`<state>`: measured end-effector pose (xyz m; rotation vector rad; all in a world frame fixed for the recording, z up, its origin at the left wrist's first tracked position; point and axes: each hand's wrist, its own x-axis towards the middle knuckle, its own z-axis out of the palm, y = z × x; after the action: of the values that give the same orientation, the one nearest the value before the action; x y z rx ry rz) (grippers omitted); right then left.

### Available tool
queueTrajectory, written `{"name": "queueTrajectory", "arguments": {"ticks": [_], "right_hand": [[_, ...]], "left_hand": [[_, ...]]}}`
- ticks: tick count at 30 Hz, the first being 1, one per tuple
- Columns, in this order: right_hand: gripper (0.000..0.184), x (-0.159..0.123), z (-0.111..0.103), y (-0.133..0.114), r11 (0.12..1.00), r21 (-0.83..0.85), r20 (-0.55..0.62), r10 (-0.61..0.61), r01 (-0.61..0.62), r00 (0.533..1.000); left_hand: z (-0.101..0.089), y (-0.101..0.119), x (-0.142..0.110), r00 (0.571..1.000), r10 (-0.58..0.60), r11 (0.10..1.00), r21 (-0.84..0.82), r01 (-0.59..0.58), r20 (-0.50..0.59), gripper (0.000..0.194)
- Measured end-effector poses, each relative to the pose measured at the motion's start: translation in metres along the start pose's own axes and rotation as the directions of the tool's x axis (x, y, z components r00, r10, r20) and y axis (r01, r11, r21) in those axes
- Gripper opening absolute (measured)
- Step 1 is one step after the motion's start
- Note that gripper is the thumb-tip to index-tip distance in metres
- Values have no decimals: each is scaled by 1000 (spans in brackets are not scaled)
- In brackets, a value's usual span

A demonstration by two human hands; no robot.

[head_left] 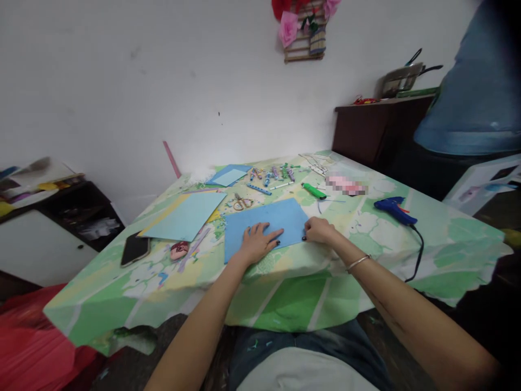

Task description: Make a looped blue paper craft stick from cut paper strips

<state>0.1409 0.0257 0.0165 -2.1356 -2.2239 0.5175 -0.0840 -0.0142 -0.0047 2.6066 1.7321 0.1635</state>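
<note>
A blue sheet of paper [280, 210] lies on the table in front of me. Flat on its lower middle rests my left hand [259, 242], fingers spread. My right hand [319, 230] has its fingers closed at the sheet's right edge, and a bracelet circles that wrist. Gold-handled scissors [243, 202] lie just beyond the sheet, with small paper scraps around them. Behind the sheet's right side is a green utility knife [313, 190]. The underside of the right fingers is hidden.
Left of the sheet are stacked coloured papers [191, 217], a phone [135, 249] and a small dark red object [179, 250]. A blue glue gun [395, 209] with a black cord lies at right. Rolled paper pieces [267, 179] lie farther back. Another person's blue garment [472, 103] shows at right.
</note>
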Motion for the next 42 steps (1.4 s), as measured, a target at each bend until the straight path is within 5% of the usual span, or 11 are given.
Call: {"name": "queueTrajectory", "arguments": {"ticks": [6,9,13,19,31,42], "right_hand": [[23,-9,-7,19,994,17,-91,-103,105,990],[24,-20,8,0,978,16,-215,-198,207,956],[53,-30,36,-34,929,16,-281,-351,370,893],[61,-19,50,-50,944,54,-241,-305,327,921],[59,5,32,-16,950,-1,-97,-312,314,945],[50,6,16,15,948,1,-58,-316,317,947]], "left_hand": [[-1,-9,-6,998,-18,1000,-4,18,-63,38],[1,-5,-8,992,-29,1000,-3,29,-125,37],[4,8,-11,988,-50,999,-10,49,-144,40],[8,18,-18,988,-81,996,27,85,-129,46],[-7,-6,-28,999,13,1000,13,-13,51,45],[-16,-42,-61,986,-24,1000,11,22,168,44]]}}
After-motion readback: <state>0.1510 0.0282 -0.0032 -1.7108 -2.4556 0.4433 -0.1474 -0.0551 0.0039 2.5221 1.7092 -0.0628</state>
